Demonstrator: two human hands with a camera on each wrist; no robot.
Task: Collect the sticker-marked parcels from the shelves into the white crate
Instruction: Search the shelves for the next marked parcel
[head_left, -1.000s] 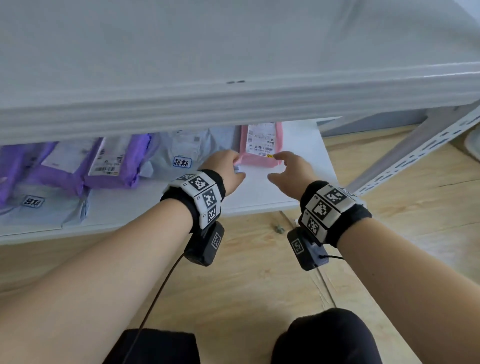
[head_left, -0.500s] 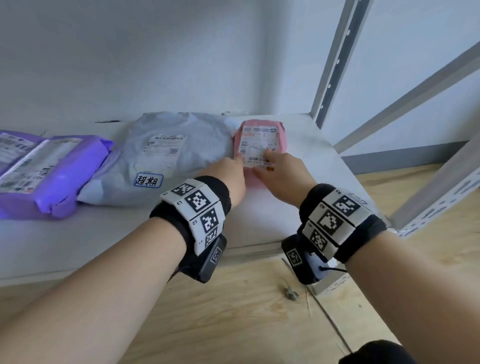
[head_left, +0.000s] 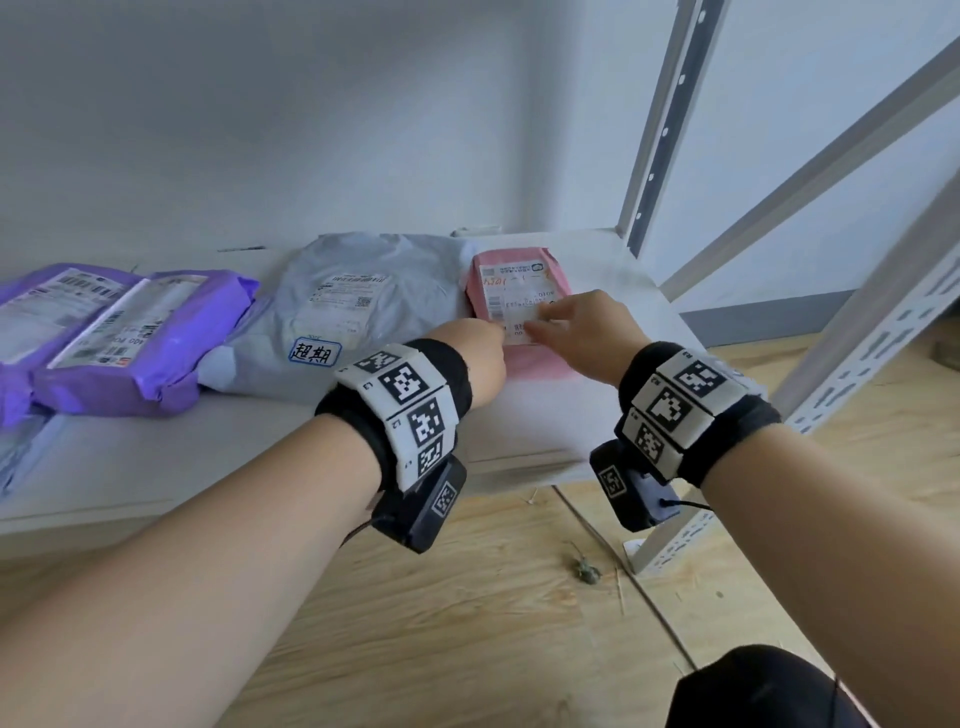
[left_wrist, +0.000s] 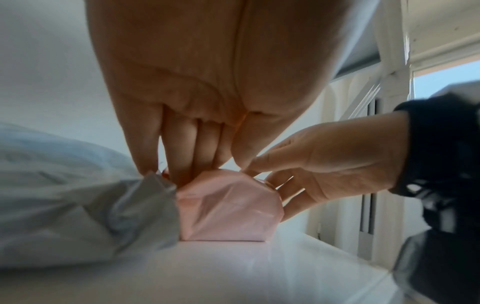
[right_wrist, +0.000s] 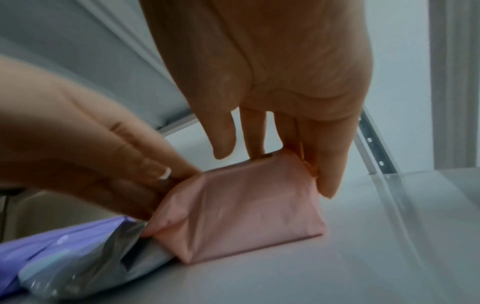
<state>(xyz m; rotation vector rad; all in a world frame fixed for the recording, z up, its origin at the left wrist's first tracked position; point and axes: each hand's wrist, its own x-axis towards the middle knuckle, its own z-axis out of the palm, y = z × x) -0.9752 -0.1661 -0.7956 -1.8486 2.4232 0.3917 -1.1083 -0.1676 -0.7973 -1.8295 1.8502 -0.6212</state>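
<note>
We see a white shelf (head_left: 156, 467) with a purple parcel (head_left: 130, 338), a grey parcel (head_left: 363, 312) with a blue sticker (head_left: 314, 354), and a small pink parcel (head_left: 519, 291) at its right end. Our left hand (head_left: 475, 358) and right hand (head_left: 587, 332) hold the pink parcel, fingers (right_wrist: 330, 164) curled round its two sides

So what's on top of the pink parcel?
A white paper label is stuck on the pink parcel, and fingers of the left hand and right hand rest on it. The hands cover the label's lower part, so any sticker there can't be seen.
</note>
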